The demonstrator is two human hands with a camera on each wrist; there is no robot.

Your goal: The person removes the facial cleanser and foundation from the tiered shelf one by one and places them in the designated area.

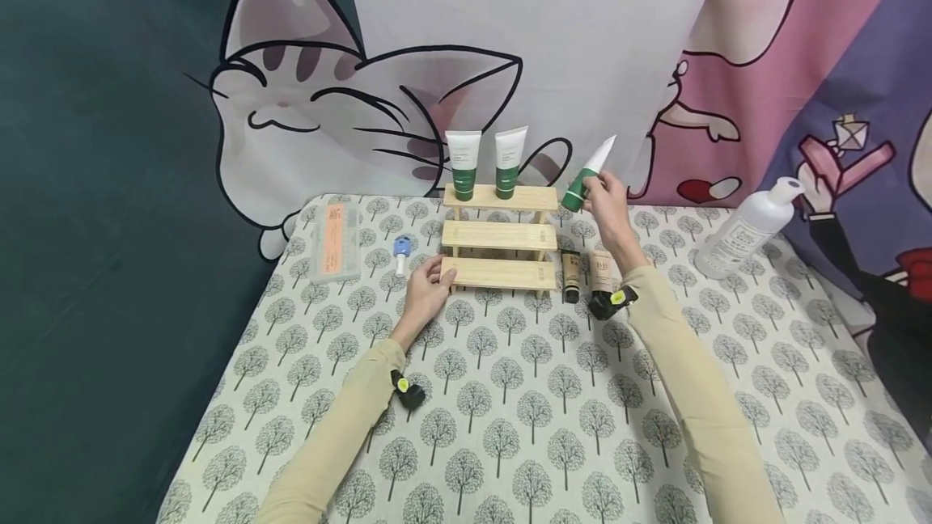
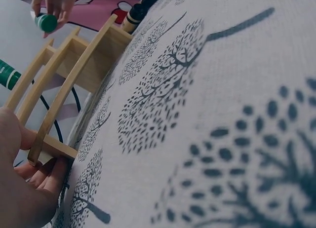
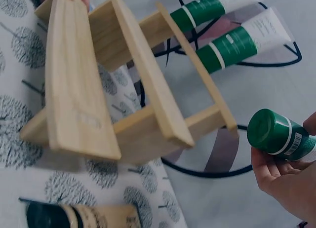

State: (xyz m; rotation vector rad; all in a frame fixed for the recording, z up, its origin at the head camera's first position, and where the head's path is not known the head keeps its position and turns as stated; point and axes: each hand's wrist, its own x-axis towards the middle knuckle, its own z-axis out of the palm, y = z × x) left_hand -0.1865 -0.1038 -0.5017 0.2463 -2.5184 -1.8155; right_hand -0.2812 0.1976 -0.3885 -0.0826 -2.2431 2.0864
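Observation:
A three-tier wooden display rack [image 1: 499, 234] stands on the patterned cloth. My left hand [image 1: 428, 289] grips the left end of its lowest shelf, thumb on top and fingers beneath, as the left wrist view shows. Two white squeeze tubes with green caps, one on the left [image 1: 463, 164] and one beside it [image 1: 510, 162], stand cap-down on the top shelf. In my right hand [image 1: 608, 202] is a third such squeeze tube [image 3: 276, 132], held tilted with its green cap low, just off the right end of the top shelf.
Right of the rack lie a small dark-capped tube [image 1: 571, 275] and a beige BB tube [image 1: 600, 269]. A white pump bottle [image 1: 750, 229] stands farther right. On the left are a clear plastic case [image 1: 336, 242] with an orange label and a small blue-and-white item [image 1: 401, 253]. A cartoon curtain hangs behind.

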